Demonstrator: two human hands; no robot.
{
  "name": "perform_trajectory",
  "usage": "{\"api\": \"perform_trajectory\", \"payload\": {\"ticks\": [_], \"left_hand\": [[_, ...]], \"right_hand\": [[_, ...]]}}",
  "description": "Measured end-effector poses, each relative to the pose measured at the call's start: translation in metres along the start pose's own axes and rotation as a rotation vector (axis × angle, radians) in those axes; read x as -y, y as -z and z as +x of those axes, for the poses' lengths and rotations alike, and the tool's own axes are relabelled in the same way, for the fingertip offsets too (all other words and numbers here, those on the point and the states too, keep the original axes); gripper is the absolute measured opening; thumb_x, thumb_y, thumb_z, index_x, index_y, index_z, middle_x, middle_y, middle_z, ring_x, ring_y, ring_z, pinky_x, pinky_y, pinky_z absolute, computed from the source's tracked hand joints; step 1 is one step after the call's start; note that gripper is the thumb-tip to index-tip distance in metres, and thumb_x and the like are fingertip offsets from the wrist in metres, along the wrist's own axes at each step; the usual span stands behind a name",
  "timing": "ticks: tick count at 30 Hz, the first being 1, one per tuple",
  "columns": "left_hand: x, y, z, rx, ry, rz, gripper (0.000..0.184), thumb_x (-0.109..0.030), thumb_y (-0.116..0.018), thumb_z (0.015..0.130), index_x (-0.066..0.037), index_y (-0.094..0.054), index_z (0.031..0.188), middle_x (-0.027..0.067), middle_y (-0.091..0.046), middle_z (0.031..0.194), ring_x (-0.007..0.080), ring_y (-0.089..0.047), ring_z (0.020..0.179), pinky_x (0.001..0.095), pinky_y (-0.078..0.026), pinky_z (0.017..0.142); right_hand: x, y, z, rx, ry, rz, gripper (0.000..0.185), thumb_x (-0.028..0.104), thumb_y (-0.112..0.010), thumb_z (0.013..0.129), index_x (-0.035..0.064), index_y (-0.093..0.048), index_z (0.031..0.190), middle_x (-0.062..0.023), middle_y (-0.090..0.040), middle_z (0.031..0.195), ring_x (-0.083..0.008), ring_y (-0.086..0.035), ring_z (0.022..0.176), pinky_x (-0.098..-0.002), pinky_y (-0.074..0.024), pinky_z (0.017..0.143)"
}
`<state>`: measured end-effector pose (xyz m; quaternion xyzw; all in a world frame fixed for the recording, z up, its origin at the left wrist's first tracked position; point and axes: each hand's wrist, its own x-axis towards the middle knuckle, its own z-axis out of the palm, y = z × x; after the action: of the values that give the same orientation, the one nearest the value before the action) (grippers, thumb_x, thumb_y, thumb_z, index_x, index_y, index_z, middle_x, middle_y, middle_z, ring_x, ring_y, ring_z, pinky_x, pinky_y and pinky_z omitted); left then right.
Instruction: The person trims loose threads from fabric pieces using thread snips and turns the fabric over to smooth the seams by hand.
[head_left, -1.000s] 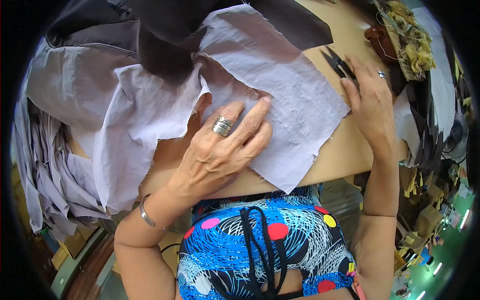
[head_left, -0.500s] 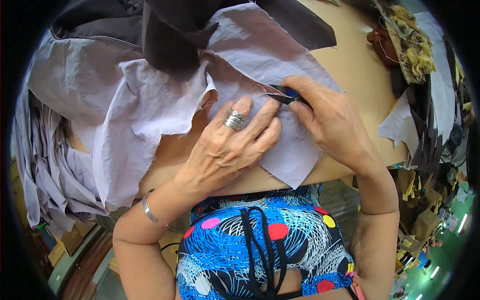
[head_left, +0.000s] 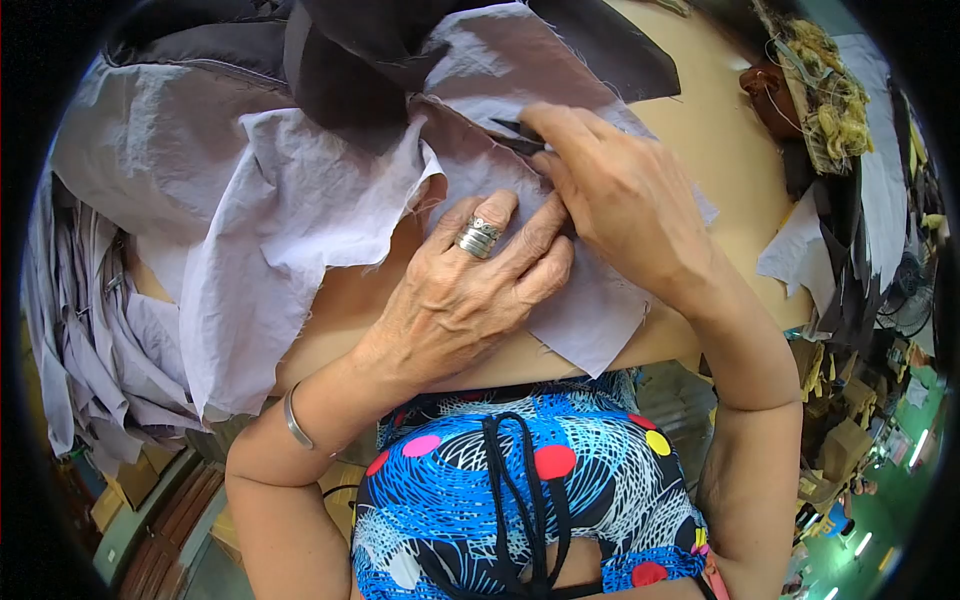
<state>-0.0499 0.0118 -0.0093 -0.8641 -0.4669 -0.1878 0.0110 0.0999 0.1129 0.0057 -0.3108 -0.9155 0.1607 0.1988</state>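
A pale lavender cloth piece [head_left: 590, 325] with frayed edges lies in front of me, its seam line running up to the left. My left hand [head_left: 465, 285], with silver rings on one finger, rests palm down over the cloth, thumb and forefinger closed on it. Just right of those fingertips, my right hand [head_left: 625, 190] is closed around small dark thread snips [head_left: 518, 136]. The blades point left above the cloth near the seam; most of the handle is hidden by my fingers. Whether the blades touch the cloth I cannot tell.
More lavender cloth [head_left: 270, 200] spreads to the left, and dark fabric [head_left: 350, 70] is heaped at the back. Strips of cloth [head_left: 90, 330] hang over the left side. A thread-covered board [head_left: 825, 95] and hanging scraps [head_left: 805, 250] are at the right of the tan table [head_left: 740, 150].
My right hand has moved up and slightly left with the snips, away from the left fingertips along the seam. My left hand and the cloth have shifted only slightly.
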Motion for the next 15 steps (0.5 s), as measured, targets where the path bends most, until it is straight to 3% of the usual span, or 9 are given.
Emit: {"api": "perform_trajectory", "payload": {"ticks": [4, 7, 12, 15], "left_hand": [[0.002, 0.003, -0.001, 0.015, 0.016, -0.097, 0.029, -0.011, -0.057, 0.075, -0.007, -0.059, 0.104, 0.0069, -0.057, 0.118, 0.0255, -0.055, 0.101, 0.0357, -0.047, 0.085], [0.010, 0.008, 0.001, -0.016, -0.017, -0.049, 0.027, -0.015, -0.053, 0.072, -0.004, -0.057, 0.096, 0.0095, -0.054, 0.111, 0.0237, -0.054, 0.100, 0.0317, -0.051, 0.081], [0.018, 0.008, 0.008, -0.085, 0.007, -0.003, 0.029, -0.006, -0.055, 0.072, 0.000, -0.058, 0.100, 0.0089, -0.051, 0.110, 0.0193, -0.059, 0.087, 0.0275, -0.052, 0.069], [0.022, 0.011, 0.014, -0.029, 0.065, -0.046, 0.028, -0.006, -0.055, 0.072, -0.001, -0.059, 0.100, 0.0083, -0.050, 0.110, 0.0186, -0.060, 0.087, 0.0276, -0.052, 0.067]], "right_hand": [[-0.009, -0.002, 0.001, -0.103, -0.036, 0.119, 0.023, 0.010, -0.058, 0.082, 0.0060, -0.054, 0.104, -0.0143, -0.064, 0.091, -0.0343, -0.063, 0.078, -0.0427, -0.0497, 0.065], [-0.015, 0.005, -0.006, -0.034, -0.102, 0.093, 0.028, 0.013, -0.061, 0.082, 0.0068, -0.055, 0.109, -0.0136, -0.065, 0.096, -0.0332, -0.063, 0.083, -0.0421, -0.0501, 0.070], [-0.019, 0.005, -0.016, -0.072, -0.111, 0.086, 0.031, 0.017, -0.064, 0.081, 0.0078, -0.055, 0.109, -0.0117, -0.065, 0.098, -0.0314, -0.063, 0.087, -0.0398, -0.0507, 0.070], [-0.030, 0.004, -0.020, -0.137, -0.071, -0.050, 0.031, 0.019, -0.065, 0.081, 0.0084, -0.055, 0.108, -0.0101, -0.064, 0.098, -0.0298, -0.063, 0.085, -0.0382, -0.0507, 0.069]]}}
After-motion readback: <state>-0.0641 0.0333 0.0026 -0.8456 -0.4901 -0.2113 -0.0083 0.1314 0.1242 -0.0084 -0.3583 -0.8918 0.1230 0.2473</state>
